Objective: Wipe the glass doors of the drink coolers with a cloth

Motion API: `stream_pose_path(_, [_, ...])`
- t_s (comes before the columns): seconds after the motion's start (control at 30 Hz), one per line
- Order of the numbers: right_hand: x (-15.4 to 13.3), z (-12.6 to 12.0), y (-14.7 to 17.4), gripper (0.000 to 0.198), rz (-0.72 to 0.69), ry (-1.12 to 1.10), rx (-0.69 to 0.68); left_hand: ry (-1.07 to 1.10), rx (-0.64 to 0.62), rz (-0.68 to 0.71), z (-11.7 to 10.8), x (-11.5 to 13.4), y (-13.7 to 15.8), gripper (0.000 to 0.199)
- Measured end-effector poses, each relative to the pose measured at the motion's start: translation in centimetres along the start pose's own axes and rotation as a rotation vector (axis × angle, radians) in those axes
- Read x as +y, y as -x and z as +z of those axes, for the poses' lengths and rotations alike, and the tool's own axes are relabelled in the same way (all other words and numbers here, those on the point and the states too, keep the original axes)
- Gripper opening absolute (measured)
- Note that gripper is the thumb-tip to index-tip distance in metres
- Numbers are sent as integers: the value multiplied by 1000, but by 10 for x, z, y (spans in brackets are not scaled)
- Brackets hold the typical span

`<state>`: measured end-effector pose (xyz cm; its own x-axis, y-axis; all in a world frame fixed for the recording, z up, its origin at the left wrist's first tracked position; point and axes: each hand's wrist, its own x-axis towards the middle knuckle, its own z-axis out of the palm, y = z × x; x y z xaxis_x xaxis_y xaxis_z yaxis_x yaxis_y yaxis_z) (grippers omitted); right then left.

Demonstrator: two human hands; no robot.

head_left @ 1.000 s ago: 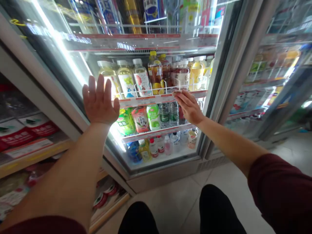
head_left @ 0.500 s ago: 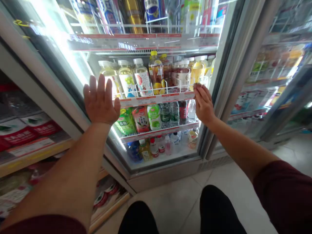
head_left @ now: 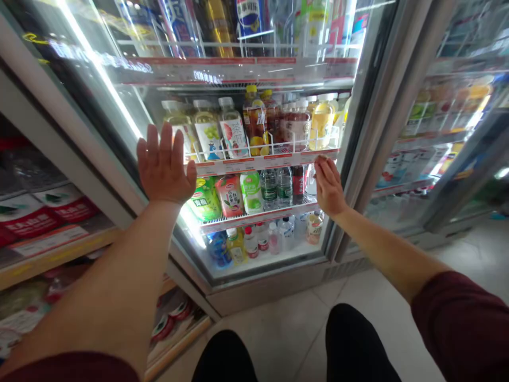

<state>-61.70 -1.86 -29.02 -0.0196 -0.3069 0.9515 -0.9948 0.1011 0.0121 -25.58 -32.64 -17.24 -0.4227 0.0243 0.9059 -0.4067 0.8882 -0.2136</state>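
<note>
The glass door (head_left: 242,159) is before us, our left hand (head_left: 165,165) spread toward its left side. Our right hand (head_left: 329,184), fingers together, is toward its right; we cannot tell its grip.

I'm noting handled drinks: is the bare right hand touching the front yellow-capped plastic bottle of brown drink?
Apart: the head view shows the right hand lower and rightward of the yellow-capped bottle, a plain gap between.
</note>
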Motion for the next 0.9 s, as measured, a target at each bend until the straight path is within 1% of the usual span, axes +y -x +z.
stream_pose_path(0.1, [-4,2,13,56,-127,-10,-126,-9,12,12,0,0,0,78])
stream_pose_path(0.13, [-4,2,15,55,-149,-6,-143,-8,14,15,0,0,0,77])
stream_pose_path(0.2, [-3,2,11,56,-124,6,-113,3,8,17,0,0,0,76])
stream_pose_path(0.3, [-7,5,-3,61,-42,6,3,13,-8,12,0,0,0,76])
stream_pose_path(0.37, [-16,9,-11,66,-78,1,25,0,-4,19,0,-1,0,76])
stream_pose_path(0.43, [-27,14,-14,69,-190,-19,-52,-18,7,25,0,-1,0,77])
stream_pose_path(0.5, [-37,17,-16,69,-293,-52,-180,-25,12,25,0,-1,0,77])
stream_pose_path(0.53, [-41,19,-18,70,-315,-63,-221,-25,11,25,0,-1,0,78])
stream_pose_path(0.57, [-44,21,-20,71,-313,-66,-228,-24,7,25,0,-1,0,78])
stream_pose_path(0.7, [-55,28,-29,77,-205,-51,-65,10,-6,10,0,-1,0,75])
stream_pose_path(0.73, [-59,31,-30,77,-193,-54,-57,28,-10,-1,0,-1,0,74])
stream_pose_path(0.77, [-63,32,-30,76,-200,-63,-81,47,-13,-12,1,-1,0,74])
stream_pose_path(0.9, [-78,35,-34,77,-305,-92,-275,76,-15,-26,2,-2,-1,74])
